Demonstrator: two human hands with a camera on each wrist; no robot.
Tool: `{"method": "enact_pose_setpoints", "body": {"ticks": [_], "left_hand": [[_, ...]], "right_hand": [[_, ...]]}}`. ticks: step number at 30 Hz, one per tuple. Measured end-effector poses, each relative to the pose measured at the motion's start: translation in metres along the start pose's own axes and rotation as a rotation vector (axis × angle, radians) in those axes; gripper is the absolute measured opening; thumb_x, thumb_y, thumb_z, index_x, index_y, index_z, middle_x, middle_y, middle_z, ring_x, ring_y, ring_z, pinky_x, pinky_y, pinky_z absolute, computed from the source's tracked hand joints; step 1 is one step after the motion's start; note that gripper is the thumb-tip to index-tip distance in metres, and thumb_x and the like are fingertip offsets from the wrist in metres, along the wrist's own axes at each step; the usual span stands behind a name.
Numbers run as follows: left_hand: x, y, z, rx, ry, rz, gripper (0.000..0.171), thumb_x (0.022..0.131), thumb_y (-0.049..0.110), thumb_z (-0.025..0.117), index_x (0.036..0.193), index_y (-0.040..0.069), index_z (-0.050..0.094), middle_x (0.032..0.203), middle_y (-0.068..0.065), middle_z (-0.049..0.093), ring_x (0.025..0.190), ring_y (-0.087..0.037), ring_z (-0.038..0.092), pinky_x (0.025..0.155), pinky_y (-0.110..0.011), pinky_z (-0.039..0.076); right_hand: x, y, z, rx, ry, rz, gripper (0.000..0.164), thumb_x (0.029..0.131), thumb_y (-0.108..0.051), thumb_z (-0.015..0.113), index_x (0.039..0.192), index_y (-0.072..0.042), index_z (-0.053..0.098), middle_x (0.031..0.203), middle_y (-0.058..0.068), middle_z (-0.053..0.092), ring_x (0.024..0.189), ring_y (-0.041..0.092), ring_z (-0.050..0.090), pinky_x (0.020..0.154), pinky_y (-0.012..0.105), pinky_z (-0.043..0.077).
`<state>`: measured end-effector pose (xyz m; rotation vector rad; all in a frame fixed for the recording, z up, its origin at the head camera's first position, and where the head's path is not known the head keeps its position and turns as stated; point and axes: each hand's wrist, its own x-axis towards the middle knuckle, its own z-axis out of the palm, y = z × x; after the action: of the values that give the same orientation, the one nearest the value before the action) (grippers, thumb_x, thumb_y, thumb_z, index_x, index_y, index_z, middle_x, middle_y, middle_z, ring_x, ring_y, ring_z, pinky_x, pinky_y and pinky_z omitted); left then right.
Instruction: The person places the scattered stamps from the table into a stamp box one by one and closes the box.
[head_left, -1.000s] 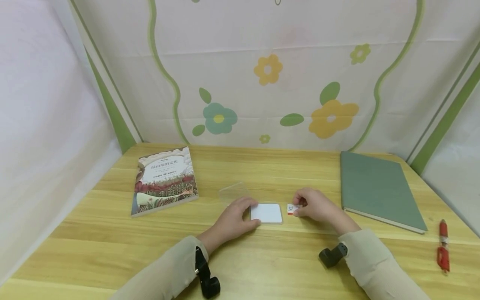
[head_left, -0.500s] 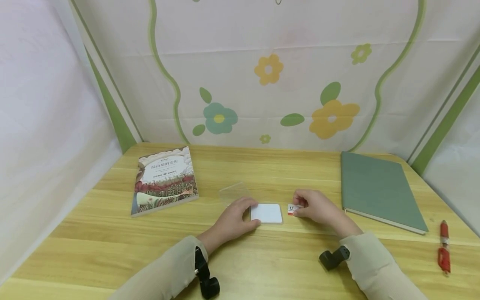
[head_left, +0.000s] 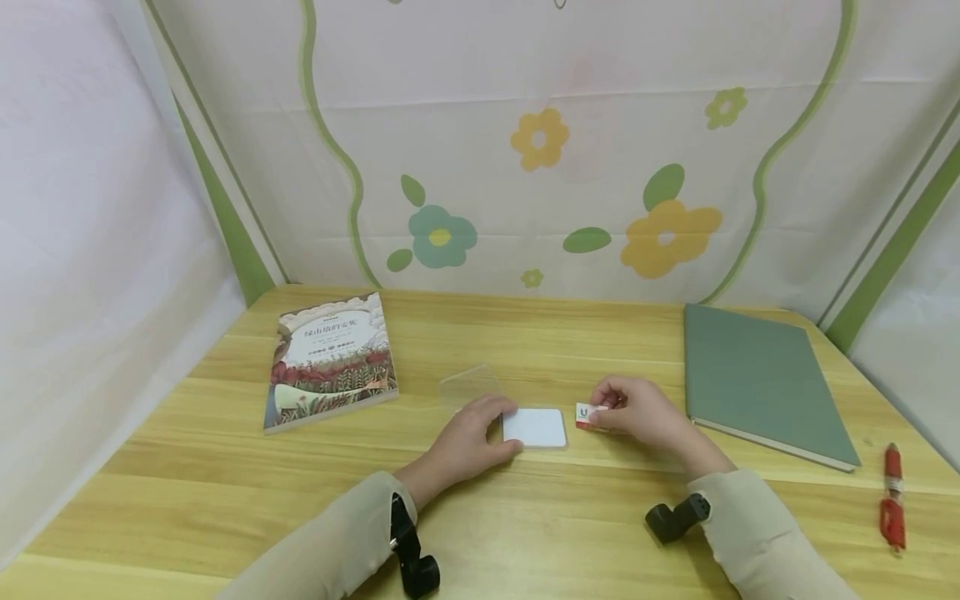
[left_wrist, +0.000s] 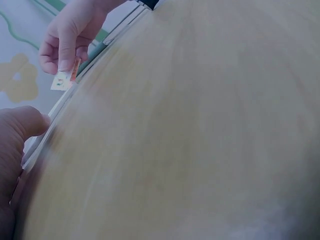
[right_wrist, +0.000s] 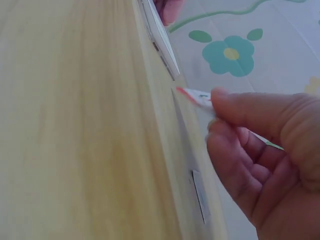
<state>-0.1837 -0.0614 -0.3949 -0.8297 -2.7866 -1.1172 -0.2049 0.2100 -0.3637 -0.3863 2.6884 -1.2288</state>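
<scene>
My left hand grips the left end of a clear plastic case lying on the table, thumb on the near side and fingers on the far side. Inside the case is a white card stack. To its right, my right hand pinches a small letter card between thumb and fingertips. The card is white with a red edge and shows a "U". In the right wrist view the card is tilted, raised over the tabletop. Below that hand, a small flat pale piece lies on the table.
A clear lid-like sheet lies behind the left hand. An illustrated book is at the left, a green notebook at the right, and a red pen near the right edge. A flowered cloth hangs behind the table.
The right hand has tilted the letter card up a little, so its "U" now reads more plainly. My left hand keeps its place at the case.
</scene>
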Motion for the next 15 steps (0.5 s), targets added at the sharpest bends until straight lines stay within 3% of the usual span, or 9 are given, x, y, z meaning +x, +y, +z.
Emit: {"method": "enact_pose_setpoints", "body": {"ticks": [7, 15], "left_hand": [[0.0001, 0.0007, -0.0009, 0.002, -0.007, 0.004, 0.045, 0.082, 0.026, 0.069, 0.119, 0.005, 0.058, 0.125, -0.007, 0.056, 0.117, -0.022, 0.051, 0.101, -0.039, 0.041], [-0.0003, 0.0025, -0.0019, -0.001, -0.015, -0.008, 0.045, 0.081, 0.026, 0.070, 0.119, 0.005, 0.058, 0.125, -0.008, 0.055, 0.118, -0.022, 0.050, 0.101, -0.039, 0.041]], "right_hand": [[0.0018, -0.0008, 0.0003, 0.254, -0.039, 0.093, 0.027, 0.080, -0.014, 0.072, 0.097, 0.002, 0.058, 0.082, 0.008, 0.054, 0.070, 0.016, 0.057, 0.061, 0.027, 0.055], [0.0055, -0.0066, 0.0081, 0.344, -0.079, 0.087, 0.031, 0.080, -0.017, 0.072, 0.099, 0.003, 0.058, 0.081, 0.004, 0.056, 0.068, 0.013, 0.058, 0.061, 0.026, 0.055]]}}
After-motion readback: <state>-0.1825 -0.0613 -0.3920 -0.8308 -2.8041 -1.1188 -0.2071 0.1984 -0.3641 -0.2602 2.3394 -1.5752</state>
